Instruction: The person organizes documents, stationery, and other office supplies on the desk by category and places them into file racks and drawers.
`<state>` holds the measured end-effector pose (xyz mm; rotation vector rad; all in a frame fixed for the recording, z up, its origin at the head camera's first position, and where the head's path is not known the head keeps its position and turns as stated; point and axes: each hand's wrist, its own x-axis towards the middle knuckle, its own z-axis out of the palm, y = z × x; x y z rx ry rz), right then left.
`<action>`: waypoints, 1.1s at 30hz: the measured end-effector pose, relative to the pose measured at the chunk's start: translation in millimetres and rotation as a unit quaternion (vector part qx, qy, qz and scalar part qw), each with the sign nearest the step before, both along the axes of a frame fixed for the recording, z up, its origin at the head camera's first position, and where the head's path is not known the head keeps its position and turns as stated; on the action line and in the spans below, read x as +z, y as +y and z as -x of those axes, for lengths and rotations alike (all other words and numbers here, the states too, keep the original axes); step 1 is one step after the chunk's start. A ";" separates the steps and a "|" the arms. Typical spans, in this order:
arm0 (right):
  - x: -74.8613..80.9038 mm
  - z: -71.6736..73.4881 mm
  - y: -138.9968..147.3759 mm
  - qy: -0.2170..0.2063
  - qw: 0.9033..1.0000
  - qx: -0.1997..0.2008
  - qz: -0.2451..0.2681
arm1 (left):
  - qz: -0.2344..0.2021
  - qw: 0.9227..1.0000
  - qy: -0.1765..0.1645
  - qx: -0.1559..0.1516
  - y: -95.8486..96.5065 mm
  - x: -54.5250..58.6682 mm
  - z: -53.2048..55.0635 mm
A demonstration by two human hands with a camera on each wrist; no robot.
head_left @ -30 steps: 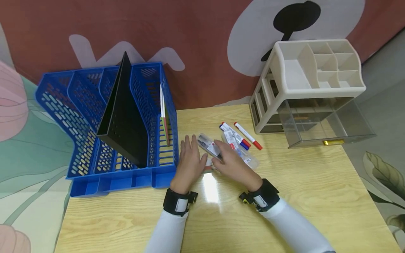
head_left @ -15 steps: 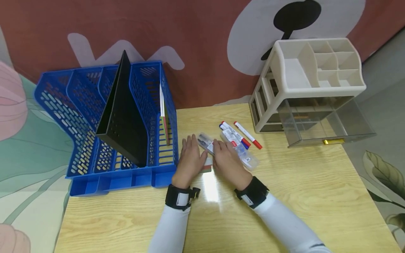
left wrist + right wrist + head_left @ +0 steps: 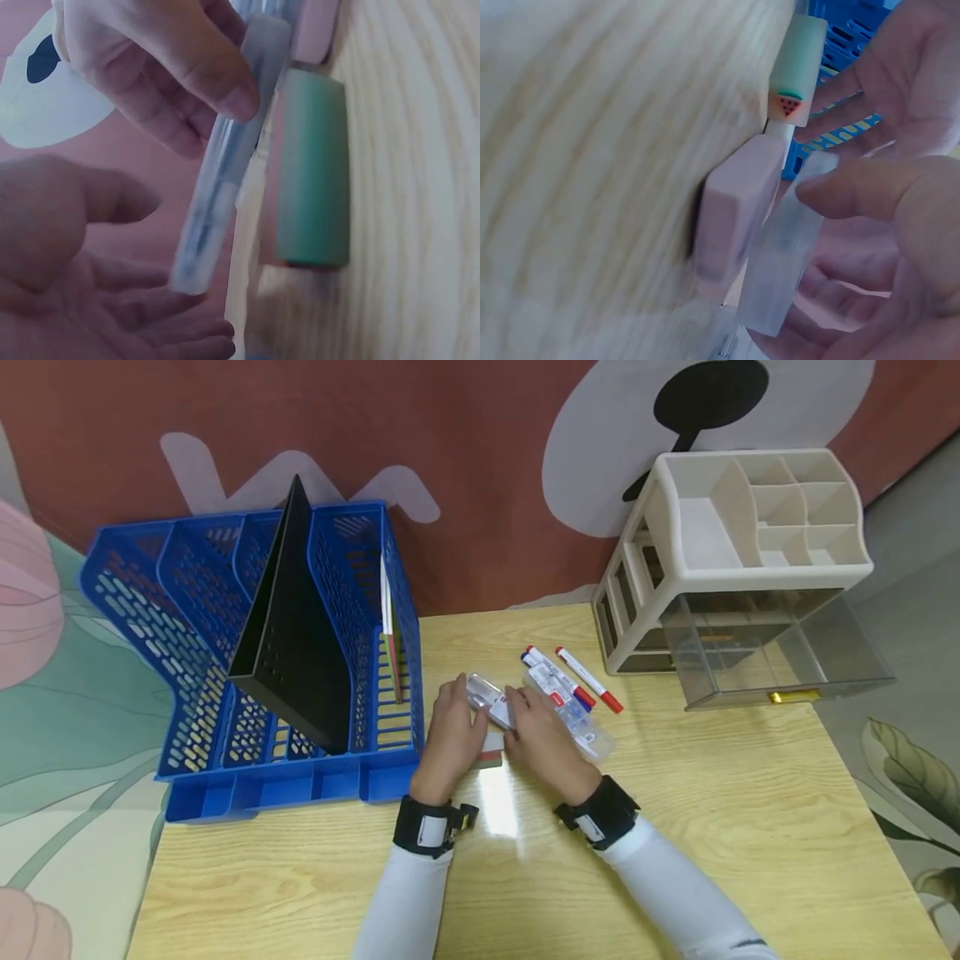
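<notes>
To my left I note a blue file rack (image 3: 285, 777), black folder (image 3: 303, 635) tilted inside; to my right, cream drawer unit (image 3: 780, 578), clear drawer (image 3: 787, 682) pulled out.

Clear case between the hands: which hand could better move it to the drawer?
Probably the right hand: it pinches the clear case and is nearer the open drawer; the left hand looks open.

The right hand (image 3: 169, 56) pinched a clear, flat case (image 3: 225, 180) that slanted between the hands, its thumb on the face. The left hand (image 3: 45, 247) lay with thumb and fingers apart just beside the case's end. A green block (image 3: 315, 172) and a pink block (image 3: 318, 30) sat on the bench (image 3: 420, 180); past the bench's edge showed a reddish backdrop (image 3: 150, 169)
</notes>
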<state>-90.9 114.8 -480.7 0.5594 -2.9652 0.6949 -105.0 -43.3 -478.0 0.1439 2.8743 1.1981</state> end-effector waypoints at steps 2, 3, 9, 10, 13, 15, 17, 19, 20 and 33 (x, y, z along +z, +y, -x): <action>1.7 -0.7 1.0 -0.001 1.000 0.003 0.018 | -0.033 0.999 0.012 0.028 0.4 2.0 0.2; 2.8 -1.2 1.3 0.001 1.000 0.005 0.025 | -0.053 0.998 0.017 0.042 0.9 3.1 0.3; 10.9 -4.9 3.4 0.006 0.998 0.009 0.068 | -0.163 0.981 0.040 0.099 5.4 9.5 -0.5; 12.3 -5.5 3.8 0.005 0.997 0.008 0.073 | -0.174 0.979 0.043 0.102 5.9 10.4 -0.7; 16.3 -7.2 5.0 0.005 0.997 0.004 0.081 | -0.199 0.973 0.045 0.105 6.4 11.4 -1.3; 18.4 -8.0 6.0 0.004 0.996 0.005 0.085 | -0.224 0.968 0.043 0.101 6.2 11.6 -1.6; 19.7 -8.9 7.0 0.003 0.996 0.006 0.085 | -0.249 0.963 0.039 0.095 6.0 11.9 -2.0; 20.4 -10.0 8.0 0.005 0.996 0.009 0.086 | -0.271 0.958 0.035 0.090 5.7 12.8 -2.8; 20.3 -10.5 8.6 0.009 0.996 0.011 0.085 | -0.280 0.956 0.035 0.087 5.5 13.4 -3.3; 18.4 -18.7 12.8 0.056 0.993 0.006 0.106 | -0.334 0.936 0.068 0.085 6.0 22.5 -13.8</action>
